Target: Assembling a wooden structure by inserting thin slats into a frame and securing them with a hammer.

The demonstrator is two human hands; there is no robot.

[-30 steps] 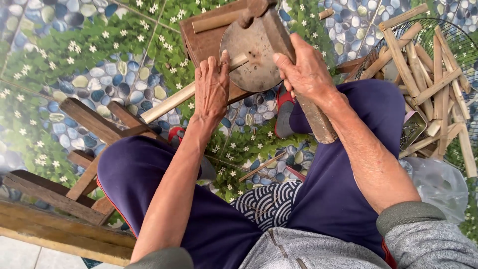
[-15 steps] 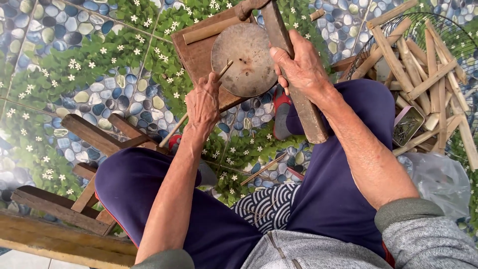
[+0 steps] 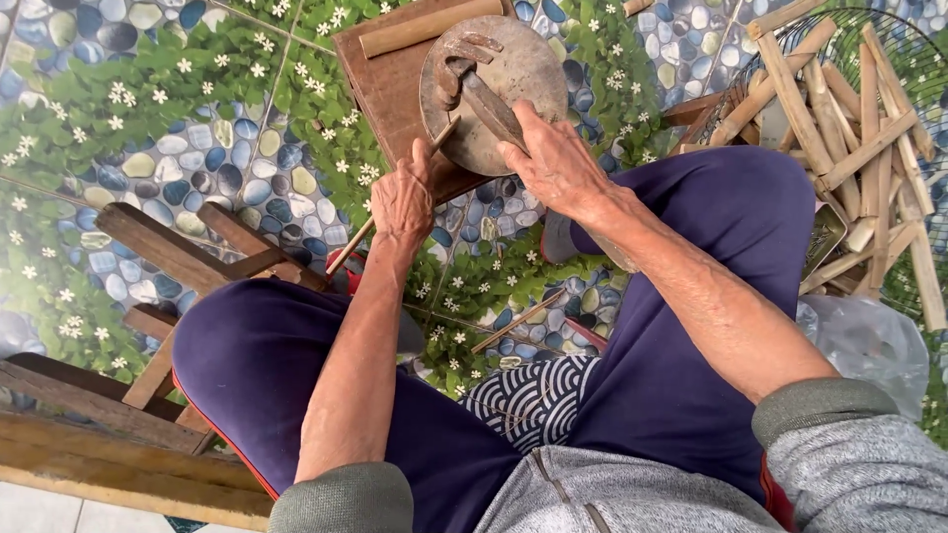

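Observation:
My left hand (image 3: 403, 202) pinches a thin bamboo strip (image 3: 348, 252) whose far end rests against the edge of a round, worn chopping block (image 3: 523, 69). My right hand (image 3: 558, 163) grips a hooked knife (image 3: 486, 99); its dark blade lies across the block with the curved tip pointing away from me. The block sits on a brown wooden board (image 3: 380, 84), with a round bamboo piece (image 3: 430, 25) at the board's far edge. Both hands work between my knees in navy trousers (image 3: 691, 326).
A wire basket (image 3: 918, 39) holding several split bamboo sticks (image 3: 849, 128) stands at the right, with a plastic bag (image 3: 869, 341) near it. A dark wooden frame (image 3: 178, 257) lies at the left. The floor (image 3: 178, 118) has a pebble-and-leaf pattern. A loose strip (image 3: 518, 321) lies between my feet.
The thick stick under my left hand has given way to a thin strip. My left hand drew back toward me. The knife swung so its blade lies on the block.

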